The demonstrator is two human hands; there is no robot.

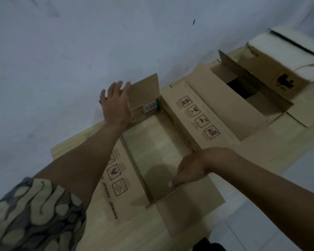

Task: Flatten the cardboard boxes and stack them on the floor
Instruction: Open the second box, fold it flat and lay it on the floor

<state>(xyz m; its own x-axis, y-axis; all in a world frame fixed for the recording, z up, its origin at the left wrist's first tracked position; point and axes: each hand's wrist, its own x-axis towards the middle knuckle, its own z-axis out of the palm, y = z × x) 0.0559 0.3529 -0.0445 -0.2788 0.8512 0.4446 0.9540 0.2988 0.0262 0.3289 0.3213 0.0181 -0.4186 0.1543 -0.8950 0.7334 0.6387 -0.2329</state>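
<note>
An open brown cardboard box with printed handling symbols stands on a pale wooden table, its flaps spread out and the tabletop showing through its middle. My left hand lies flat against the far upright flap, fingers spread. My right hand grips the top edge of the near wall of the same box. A second opened box lies just beyond to the right. A third, closed box stands at the far right.
A white wall runs behind the table. Pale floor tiles show at the lower right past the table's edge. A patterned sleeve covers my left upper arm.
</note>
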